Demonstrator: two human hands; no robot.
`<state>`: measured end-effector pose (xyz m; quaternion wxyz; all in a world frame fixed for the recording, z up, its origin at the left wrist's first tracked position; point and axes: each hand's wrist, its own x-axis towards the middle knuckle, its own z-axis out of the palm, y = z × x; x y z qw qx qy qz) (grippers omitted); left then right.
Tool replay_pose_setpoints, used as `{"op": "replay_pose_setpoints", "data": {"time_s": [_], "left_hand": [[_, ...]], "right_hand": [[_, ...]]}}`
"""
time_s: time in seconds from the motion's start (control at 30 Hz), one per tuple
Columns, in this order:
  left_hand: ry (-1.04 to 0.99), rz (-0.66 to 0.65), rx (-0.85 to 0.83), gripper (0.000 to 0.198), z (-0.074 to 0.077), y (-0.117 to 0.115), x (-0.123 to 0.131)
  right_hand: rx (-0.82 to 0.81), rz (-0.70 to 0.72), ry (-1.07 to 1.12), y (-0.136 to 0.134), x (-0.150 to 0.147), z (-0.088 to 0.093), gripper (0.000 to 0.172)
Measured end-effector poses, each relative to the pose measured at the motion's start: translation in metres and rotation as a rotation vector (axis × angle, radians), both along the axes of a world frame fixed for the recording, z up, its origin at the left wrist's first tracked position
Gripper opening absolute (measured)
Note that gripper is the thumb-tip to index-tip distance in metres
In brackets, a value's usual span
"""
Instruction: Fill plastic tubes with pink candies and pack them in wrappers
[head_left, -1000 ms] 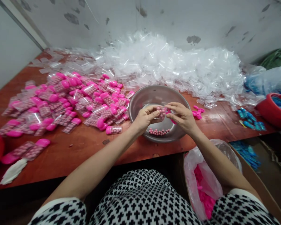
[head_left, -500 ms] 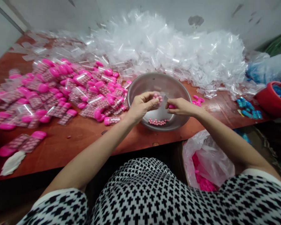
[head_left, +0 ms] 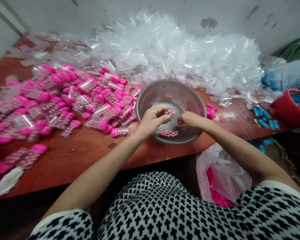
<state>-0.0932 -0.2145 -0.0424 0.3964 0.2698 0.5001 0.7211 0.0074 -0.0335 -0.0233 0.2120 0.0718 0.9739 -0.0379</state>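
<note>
My left hand point(head_left: 152, 121) is closed over the metal bowl point(head_left: 142, 95), pinching a clear container of pink balls point(head_left: 169, 113). Its clear walls barely show; thumb and fingers hide part of it. Just to the right, my right hand point(head_left: 191, 120) has its fingers curled around a pink cap point(head_left: 180, 122), of which only a small bit peeks out. The two hands are close together but apart. Below them, loose pink balls point(head_left: 168, 133) lie along the near side of the bowl's bottom. Several loose pink caps point(head_left: 212, 111) rest on the table right of the bowl.
Left lies a heap of filled, pink-capped containers point(head_left: 65, 96) on the red table point(head_left: 90, 156). Behind spreads a big pile of clear empty containers point(head_left: 170, 50). At right are blue pieces point(head_left: 265, 116) and a red bucket point(head_left: 287, 106). A plastic bag point(head_left: 230, 170) holds pink caps below.
Both hands sit slightly lower in view, along with the bowl. My right hand has turned, its knuckles more upward. The container's clear end, visible before, is now hard to see.
</note>
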Motion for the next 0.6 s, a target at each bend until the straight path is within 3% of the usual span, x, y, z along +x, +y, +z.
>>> {"op": "replay_pose_setpoints", "data": {"time_s": [0.13, 0.2, 0.33, 0.5, 0.6], "left_hand": [[0.021, -0.024, -0.031, 0.037, -0.002, 0.002, -0.001], [0.064, -0.031, -0.033, 0.034, -0.001, 0.003, 0.000], [0.113, -0.037, -0.006, 0.031, 0.001, 0.005, 0.001], [0.097, -0.028, -0.018, 0.035, -0.002, 0.004, 0.000], [0.128, -0.022, -0.028, 0.039, -0.002, 0.004, 0.001]], "right_hand": [[-0.445, -0.258, 0.600, 0.002, 0.010, 0.037, 0.022], [-0.642, -0.289, 0.716, -0.006, 0.012, 0.050, 0.028], [-0.801, -0.315, 0.669, -0.017, 0.010, 0.052, 0.037], [-1.226, -0.610, 0.554, -0.008, 0.014, 0.039, 0.045], [-1.394, -0.667, 0.542, -0.005, 0.021, 0.038, 0.044]]}}
